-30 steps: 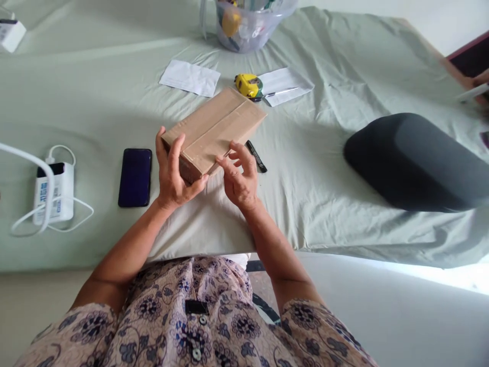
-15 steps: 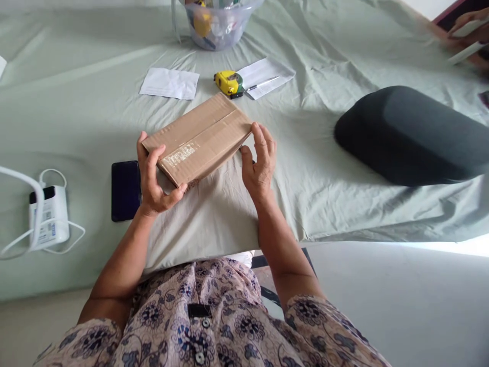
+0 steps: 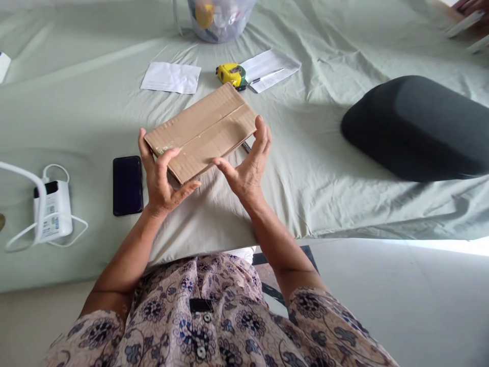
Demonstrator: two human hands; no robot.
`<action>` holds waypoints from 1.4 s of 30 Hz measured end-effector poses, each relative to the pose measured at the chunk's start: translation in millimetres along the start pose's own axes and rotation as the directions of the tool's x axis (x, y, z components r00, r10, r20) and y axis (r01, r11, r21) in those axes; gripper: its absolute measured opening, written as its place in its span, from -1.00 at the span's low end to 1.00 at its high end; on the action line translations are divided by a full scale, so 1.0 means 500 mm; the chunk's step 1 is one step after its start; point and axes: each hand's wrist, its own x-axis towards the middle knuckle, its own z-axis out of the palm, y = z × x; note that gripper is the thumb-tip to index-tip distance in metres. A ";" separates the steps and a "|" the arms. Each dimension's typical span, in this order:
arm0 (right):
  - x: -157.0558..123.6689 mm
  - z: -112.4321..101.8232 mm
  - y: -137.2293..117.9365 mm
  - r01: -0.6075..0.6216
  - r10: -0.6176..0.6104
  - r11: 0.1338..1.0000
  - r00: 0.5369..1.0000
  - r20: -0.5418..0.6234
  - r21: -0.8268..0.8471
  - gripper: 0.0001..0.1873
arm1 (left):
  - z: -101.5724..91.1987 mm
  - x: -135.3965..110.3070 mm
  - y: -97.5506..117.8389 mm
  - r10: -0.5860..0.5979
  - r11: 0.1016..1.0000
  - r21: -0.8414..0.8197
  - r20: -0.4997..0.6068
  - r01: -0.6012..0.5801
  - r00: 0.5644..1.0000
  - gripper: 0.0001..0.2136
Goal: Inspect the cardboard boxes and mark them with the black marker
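A flat brown cardboard box, taped along its middle, is held just above the pale green sheet. My left hand grips its near-left corner, thumb on top and fingers around the edge. My right hand grips the near-right end, with the fingers up the right side and the thumb under the front edge. A dark marker peeks out from under the box by my right fingers.
A dark phone lies left of my left hand; a white power bank with cable further left. Behind the box: a white paper, a yellow tape measure, a paper with a pen, a clear tub. A dark cushion lies right. Another person's hand shows top right.
The box has been turned in my hands; the printed strip seen half a second ago no longer faces up. My right hand shifted from the far-right corner to the near-right end.
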 end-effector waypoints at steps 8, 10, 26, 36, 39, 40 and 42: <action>0.008 0.001 0.034 -0.096 0.133 0.962 0.982 -0.133 0.255 -0.47 | -0.017 0.015 0.005 -0.093 0.992 -0.097 -0.134 0.080 0.987 -0.43; 0.012 0.000 0.046 -0.119 0.165 0.940 0.979 -0.122 0.319 -0.62 | -0.018 0.020 -0.007 -0.134 0.984 -0.136 -0.129 0.116 0.983 -0.46; 0.025 0.023 0.115 -0.230 0.200 0.835 0.973 0.114 0.500 -0.49 | -0.016 0.036 -0.082 -0.263 0.931 -0.265 -0.013 0.250 0.965 -0.04; 0.008 0.046 0.123 -0.327 0.241 0.849 0.939 0.245 0.416 -0.55 | -0.034 0.046 -0.083 -0.282 0.928 -0.305 -0.196 0.215 0.939 -0.15; 0.008 0.044 0.117 -0.334 0.241 0.828 0.937 0.252 0.451 -0.54 | -0.033 0.047 -0.077 -0.261 0.918 -0.357 -0.216 0.173 0.941 -0.26; 0.009 0.044 0.115 -0.333 0.237 0.817 0.938 0.252 0.472 -0.53 | -0.032 0.047 -0.078 -0.247 0.912 -0.381 -0.224 0.149 0.943 -0.29; 0.009 0.043 0.112 -0.328 0.229 0.792 0.941 0.247 0.516 -0.51 | -0.030 0.045 -0.083 -0.229 0.903 -0.413 -0.235 0.116 0.945 -0.32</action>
